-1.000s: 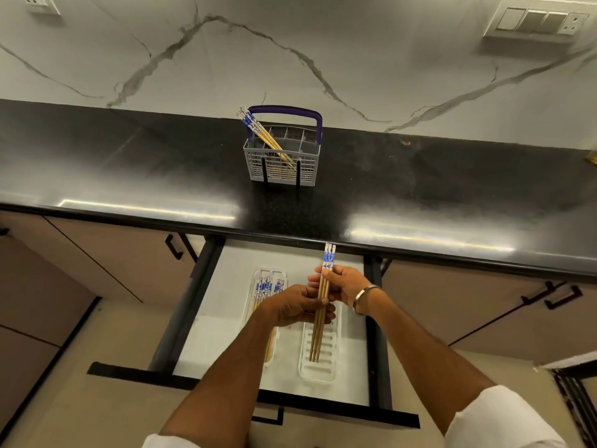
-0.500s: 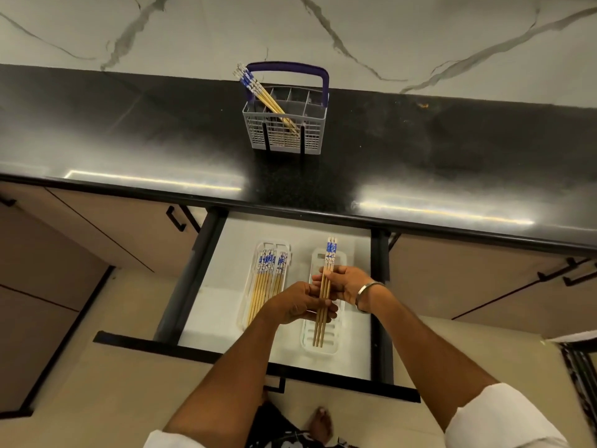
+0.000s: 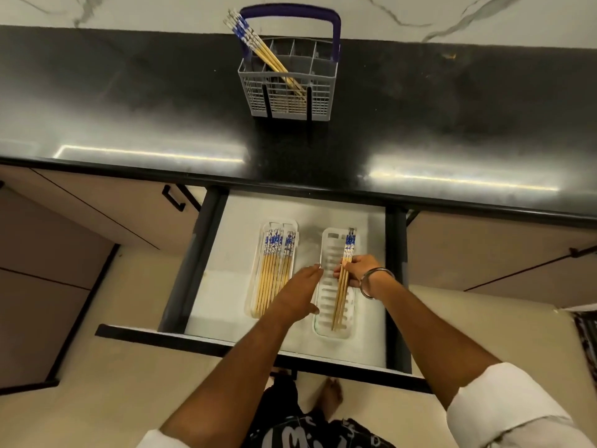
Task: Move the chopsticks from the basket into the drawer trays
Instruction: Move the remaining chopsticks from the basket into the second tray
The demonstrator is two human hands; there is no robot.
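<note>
Left of centre in the frame, the clear plastic left tray (image 3: 258,305) in the open white drawer (image 3: 232,279) already held a full row of blue-patterned bamboo chopsticks (image 3: 273,273). Your left hand (image 3: 298,294) hovered between the trays, fingers spread and empty. Further right, your right hand (image 3: 357,270) pinched a small held bundle (image 3: 343,286) low over the slotted right tray (image 3: 331,253); whether it touched the tray I could not tell. At upper centre, several remaining chopsticks (image 3: 258,48) leaned in the grey plastic basket with a blue handle (image 3: 287,98), so I judged you over halfway.
</note>
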